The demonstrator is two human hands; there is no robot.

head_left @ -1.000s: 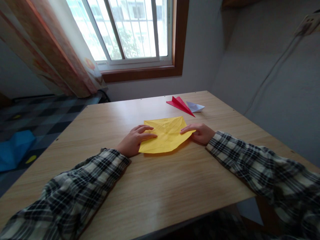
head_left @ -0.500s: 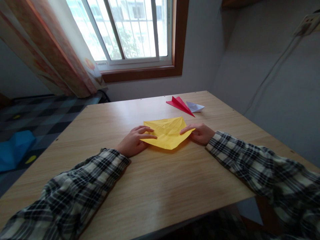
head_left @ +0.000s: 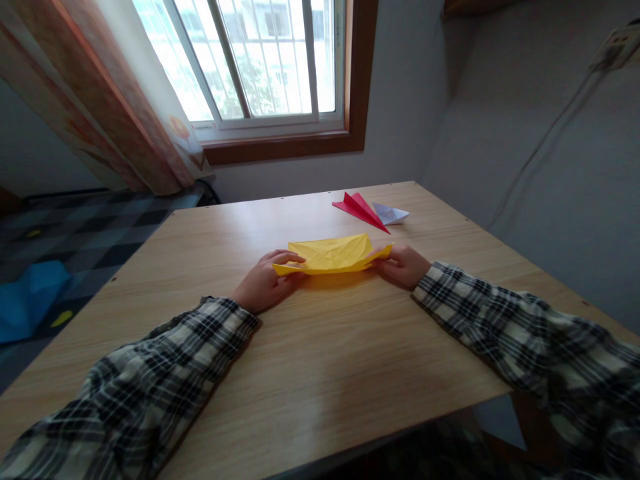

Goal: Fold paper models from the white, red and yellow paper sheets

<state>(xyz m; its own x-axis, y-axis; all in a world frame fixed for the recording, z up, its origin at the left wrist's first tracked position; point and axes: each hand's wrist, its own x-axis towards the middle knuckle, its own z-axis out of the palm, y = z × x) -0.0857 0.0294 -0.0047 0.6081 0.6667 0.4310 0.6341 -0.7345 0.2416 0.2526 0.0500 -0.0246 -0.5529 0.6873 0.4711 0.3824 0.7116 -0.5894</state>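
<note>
A creased sheet of yellow paper (head_left: 333, 255) spans the space between my two hands, over the middle of the table. Its near edge is bent upward, and fold lines cross its inner face. My left hand (head_left: 267, 280) grips the left corner, with the fingers on top and the thumb beneath. On the other side, my right hand (head_left: 401, 265) is closed on the right corner; its fingertips are partly hidden behind the raised paper.
Beyond the yellow paper, a red paper plane (head_left: 361, 212) and a white paper boat (head_left: 391, 214) lie on the wooden table (head_left: 320, 373). To the left, a blue folded paper (head_left: 33, 297) rests on a checked cloth (head_left: 100, 223). A window stands behind.
The near edge of the yellow paper has been lifted and curled up, so the sheet looks narrower from front to back. Both hands have stayed nearly in place, still holding it.
</note>
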